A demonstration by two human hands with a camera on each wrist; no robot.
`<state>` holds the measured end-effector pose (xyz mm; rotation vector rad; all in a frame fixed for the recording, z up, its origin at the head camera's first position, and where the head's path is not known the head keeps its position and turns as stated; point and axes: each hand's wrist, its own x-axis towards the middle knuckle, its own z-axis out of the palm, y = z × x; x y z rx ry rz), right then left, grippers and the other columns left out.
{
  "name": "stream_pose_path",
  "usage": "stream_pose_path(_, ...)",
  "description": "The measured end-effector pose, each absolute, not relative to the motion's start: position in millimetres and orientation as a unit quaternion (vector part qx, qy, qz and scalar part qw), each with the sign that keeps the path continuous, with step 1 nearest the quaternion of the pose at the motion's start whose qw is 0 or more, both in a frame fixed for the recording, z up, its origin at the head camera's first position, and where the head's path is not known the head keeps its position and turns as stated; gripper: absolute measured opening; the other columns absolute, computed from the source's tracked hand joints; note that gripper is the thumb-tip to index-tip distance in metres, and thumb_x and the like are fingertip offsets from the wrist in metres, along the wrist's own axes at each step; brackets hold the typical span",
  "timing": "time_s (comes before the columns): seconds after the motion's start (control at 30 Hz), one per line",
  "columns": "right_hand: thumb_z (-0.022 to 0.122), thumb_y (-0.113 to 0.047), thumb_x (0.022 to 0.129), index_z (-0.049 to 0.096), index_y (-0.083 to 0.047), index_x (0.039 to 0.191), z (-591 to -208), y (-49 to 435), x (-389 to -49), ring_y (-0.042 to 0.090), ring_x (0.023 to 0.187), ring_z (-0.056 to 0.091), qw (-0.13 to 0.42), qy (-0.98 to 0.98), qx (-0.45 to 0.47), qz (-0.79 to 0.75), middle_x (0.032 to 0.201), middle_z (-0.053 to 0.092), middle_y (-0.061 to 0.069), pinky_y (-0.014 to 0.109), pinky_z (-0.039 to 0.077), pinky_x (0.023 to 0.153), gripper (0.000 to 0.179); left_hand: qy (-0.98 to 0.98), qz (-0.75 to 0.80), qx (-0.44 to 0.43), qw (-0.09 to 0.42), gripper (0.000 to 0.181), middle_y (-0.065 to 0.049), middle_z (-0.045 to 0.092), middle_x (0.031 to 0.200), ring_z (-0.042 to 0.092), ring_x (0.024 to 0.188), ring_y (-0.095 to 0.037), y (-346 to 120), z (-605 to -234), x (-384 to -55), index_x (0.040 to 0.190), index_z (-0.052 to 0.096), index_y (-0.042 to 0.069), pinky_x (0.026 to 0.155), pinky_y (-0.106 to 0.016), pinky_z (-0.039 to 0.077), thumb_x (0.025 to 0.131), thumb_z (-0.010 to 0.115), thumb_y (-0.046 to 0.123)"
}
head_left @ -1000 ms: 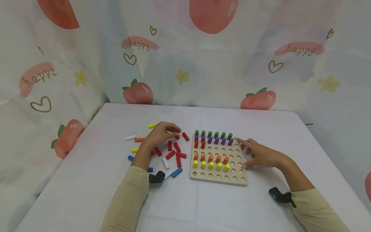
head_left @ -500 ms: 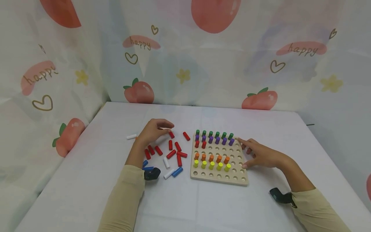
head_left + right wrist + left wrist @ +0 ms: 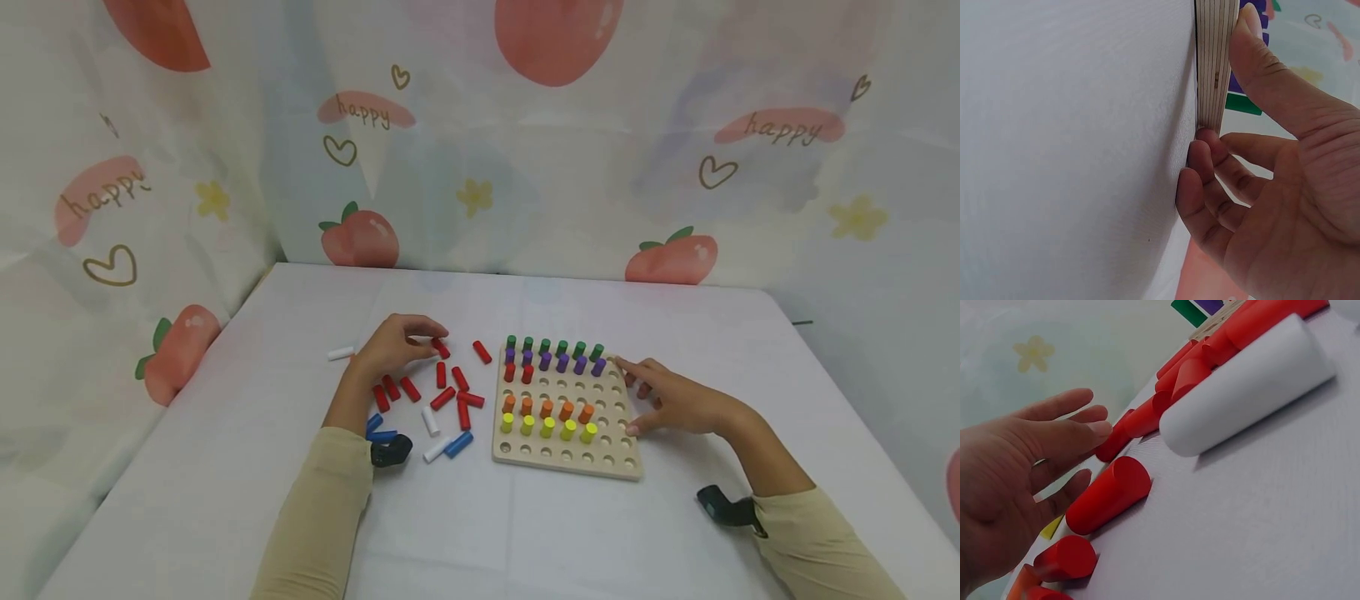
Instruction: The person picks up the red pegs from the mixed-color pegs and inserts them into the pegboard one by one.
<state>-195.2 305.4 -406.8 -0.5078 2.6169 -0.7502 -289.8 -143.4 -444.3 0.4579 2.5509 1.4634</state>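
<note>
Well, we see a smooth, flat-ended red cylinder (image 3: pixel 441 348) at our left hand (image 3: pixel 388 343), whose fingers bend around it over the white counter (image 3: pixel 465 542); whether they pinch it, we cannot tell. Our right hand (image 3: pixel 678 402) spreads its fingers against the pale, square, layered-wood board (image 3: pixel 566 469), where coloured pegs (image 3: pixel 548 428) stand upright in rows of round holes.

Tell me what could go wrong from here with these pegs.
The left hand reaches in where loose red pegs lie close together, so it might nudge or roll some away.

The right hand is at one edge of the board; pushing there could shift it.

Purple pegs stand just behind the unfilled holes, so a peg set there might bump them.
</note>
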Motion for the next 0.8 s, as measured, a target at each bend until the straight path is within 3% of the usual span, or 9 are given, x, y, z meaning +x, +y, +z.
stream_pose_path(0.53, 0.088, -0.039, 0.082, 0.027, 0.000, 0.161, -407.7, 305.3, -196.8, 0.028, 0.107, 0.048, 0.190, 0.929, -0.177, -0.265, 0.129, 0.047, 0.012, 0.039, 0.051, 0.085, 0.108, 0.863, 0.490, 0.106, 0.060, 0.032, 0.000, 0.069, 0.120, 0.062, 0.116, -0.024, -150.6, -449.9, -286.8, 0.124, 0.075, 0.017, 0.099, -0.039, 0.053, 0.094, 0.076, 0.004)
stream_pose_path(0.8, 0.088, -0.038, 0.082, 0.027, 0.001, 0.161, -406.8, 306.1, -195.8, 0.028, 0.105, 0.048, 0.188, 0.928, -0.181, -0.265, 0.128, 0.047, 0.013, 0.040, 0.051, 0.084, 0.107, 0.883, 0.456, 0.103, 0.046, 0.026, -0.002, 0.067, 0.113, 0.061, 0.105, -0.024, -151.4, -455.0, -291.2, 0.117, 0.079, 0.016, 0.092, -0.036, 0.055, 0.092, 0.079, 0.008)
